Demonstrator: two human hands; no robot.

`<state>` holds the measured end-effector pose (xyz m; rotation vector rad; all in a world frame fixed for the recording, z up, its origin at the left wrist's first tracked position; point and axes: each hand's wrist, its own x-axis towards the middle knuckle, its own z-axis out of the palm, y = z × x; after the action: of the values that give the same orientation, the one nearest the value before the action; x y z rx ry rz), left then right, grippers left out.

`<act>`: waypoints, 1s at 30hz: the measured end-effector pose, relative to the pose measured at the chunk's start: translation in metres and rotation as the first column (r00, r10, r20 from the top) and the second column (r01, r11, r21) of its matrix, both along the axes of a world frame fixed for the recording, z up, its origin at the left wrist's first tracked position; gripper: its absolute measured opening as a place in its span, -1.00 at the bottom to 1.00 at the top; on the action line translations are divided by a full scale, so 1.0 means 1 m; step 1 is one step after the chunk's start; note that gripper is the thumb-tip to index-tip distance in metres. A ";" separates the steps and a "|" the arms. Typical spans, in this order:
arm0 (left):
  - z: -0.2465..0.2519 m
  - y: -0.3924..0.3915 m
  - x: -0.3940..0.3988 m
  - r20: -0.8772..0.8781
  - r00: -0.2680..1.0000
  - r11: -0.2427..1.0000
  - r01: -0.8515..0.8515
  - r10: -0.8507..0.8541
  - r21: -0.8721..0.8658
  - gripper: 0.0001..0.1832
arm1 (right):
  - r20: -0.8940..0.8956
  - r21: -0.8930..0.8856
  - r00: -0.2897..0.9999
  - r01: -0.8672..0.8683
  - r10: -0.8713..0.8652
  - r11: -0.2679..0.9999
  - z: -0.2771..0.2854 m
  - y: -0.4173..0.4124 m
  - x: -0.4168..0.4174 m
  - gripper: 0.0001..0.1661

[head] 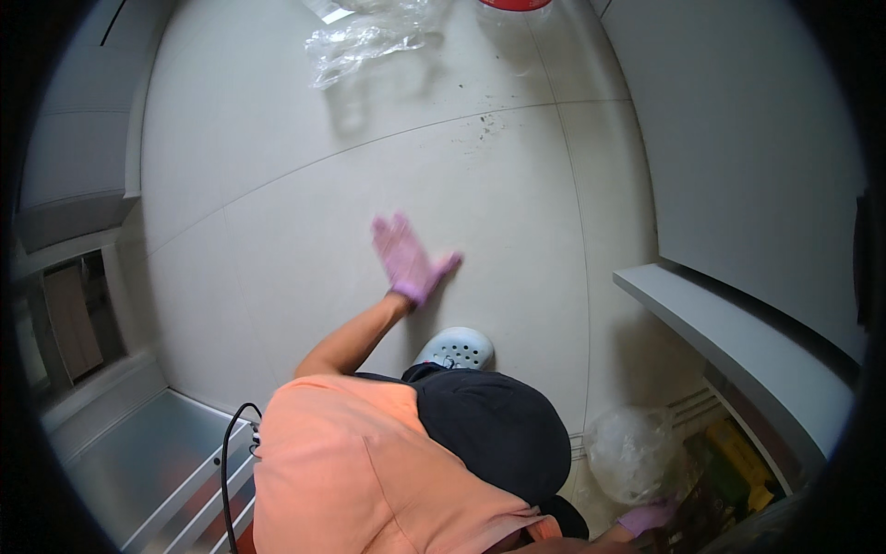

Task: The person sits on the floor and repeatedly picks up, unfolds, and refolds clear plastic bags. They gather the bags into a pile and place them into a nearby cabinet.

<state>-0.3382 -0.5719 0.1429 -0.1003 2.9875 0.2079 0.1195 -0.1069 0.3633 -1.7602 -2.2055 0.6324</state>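
Observation:
My left hand (405, 262), in a pink glove, is spread flat-looking above the pale tiled floor (311, 228), its fingers apart and nothing in it. It is slightly blurred. Just below it a light clog (457, 348) shows beside my dark-clothed knee. At the lower right my right hand (648, 516), also gloved in pink, reaches to a clear plastic bag (628, 453) and dark packages (702, 509) in an open low compartment. Its fingers are partly hidden, so whether it grips anything is unclear.
Crumpled clear plastic wrapping (367, 45) and a red-rimmed container (516, 4) lie at the top. Dark crumbs (486, 126) are scattered on the tiles. A pale panel edge (720, 339) juts out at right. White rails (187, 509) and a black cable (225, 478) stand at lower left.

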 end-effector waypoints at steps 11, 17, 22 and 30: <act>-0.018 0.092 -0.216 -0.566 0.823 0.930 0.237 -0.039 0.281 -0.02 | 0.560 0.538 0.821 -0.465 0.115 0.703 -0.036 0.013 0.028 -0.62; -0.031 0.063 0.028 -0.233 -0.105 -0.227 0.771 -0.967 0.596 -0.21 | 0.356 0.170 0.932 0.006 -0.067 0.985 -0.005 -0.023 -0.063 -0.60; -0.013 0.142 -0.094 -0.279 0.007 -0.116 0.899 -0.960 0.423 -0.18 | -0.076 -0.049 0.935 0.342 -0.345 0.938 -0.045 0.070 0.115 -0.50; -0.018 0.120 -0.264 -0.160 0.716 0.727 0.686 -0.679 -0.016 -0.21 | -0.304 0.135 0.945 0.168 -0.121 0.976 -0.031 -0.013 -0.036 -0.57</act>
<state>-0.6026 -0.4519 0.1244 1.0652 2.9145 0.1930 0.0830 -0.1198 0.3324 -1.6124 -1.8546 0.6201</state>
